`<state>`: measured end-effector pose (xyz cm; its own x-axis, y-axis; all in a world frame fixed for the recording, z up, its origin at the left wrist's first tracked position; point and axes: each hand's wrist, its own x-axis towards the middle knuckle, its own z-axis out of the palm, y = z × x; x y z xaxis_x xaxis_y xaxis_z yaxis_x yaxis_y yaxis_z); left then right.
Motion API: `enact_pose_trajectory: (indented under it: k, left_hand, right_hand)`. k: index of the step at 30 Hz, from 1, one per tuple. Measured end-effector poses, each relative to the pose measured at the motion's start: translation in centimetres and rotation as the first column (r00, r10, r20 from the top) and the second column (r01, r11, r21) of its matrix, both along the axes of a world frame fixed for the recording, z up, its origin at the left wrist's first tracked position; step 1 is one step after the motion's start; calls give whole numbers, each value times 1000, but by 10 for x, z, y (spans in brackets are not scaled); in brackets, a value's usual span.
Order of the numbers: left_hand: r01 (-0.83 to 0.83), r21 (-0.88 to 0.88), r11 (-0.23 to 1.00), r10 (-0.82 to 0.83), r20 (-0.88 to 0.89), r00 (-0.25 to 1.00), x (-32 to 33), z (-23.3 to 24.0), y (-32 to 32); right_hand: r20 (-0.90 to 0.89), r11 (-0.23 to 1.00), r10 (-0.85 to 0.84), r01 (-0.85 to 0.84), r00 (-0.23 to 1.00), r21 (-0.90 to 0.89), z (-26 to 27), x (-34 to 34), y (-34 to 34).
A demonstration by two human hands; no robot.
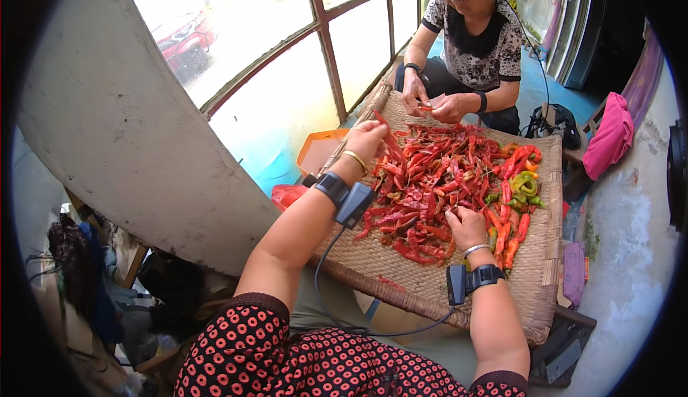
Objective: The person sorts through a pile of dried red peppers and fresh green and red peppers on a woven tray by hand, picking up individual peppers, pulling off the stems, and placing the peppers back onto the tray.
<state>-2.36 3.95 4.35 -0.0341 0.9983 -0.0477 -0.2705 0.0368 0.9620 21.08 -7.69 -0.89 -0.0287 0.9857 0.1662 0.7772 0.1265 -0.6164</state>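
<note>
A woven tray (529,284) lies before me, bearing a heap of dried red chili peppers (430,182). My left hand (366,140) is raised at the heap's left edge, its fingers closed on a dried red chili pepper (391,140) that points up and to the right. At the heap's lower right is my right hand (466,227), with thumb and fingers close together by the peppers; whether it pinches a stem is unclear. Fresher red and orange peppers (505,238) lie right of it, with curled green peppers (524,184) above them.
Across the tray sits another person (473,47), both hands around a small orange-red piece. An orange-rimmed container (322,150) and a red plastic bag (286,195) are beyond the left edge. Pink cloth (610,136) hangs at right. A cable (322,279) joins my wrist devices.
</note>
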Motion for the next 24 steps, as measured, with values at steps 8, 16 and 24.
enact_pose_trajectory:
  k: [8,16,24]
  left_hand:
    - [-532,59,845,533,-6,846,-85,-7,35]
    - [-175,78,982,189,-254,948,-21,-16,33]
    - [840,-147,522,-800,-425,423,53,-19,-60]
  right_hand:
    - [-43,992,130,-130,991,3,-11,-3,0]
    - [-495,973,-42,-77,868,-217,-15,-11,-1]
    - [-804,968,-190,-31,564,-251,-7,-18,-1]
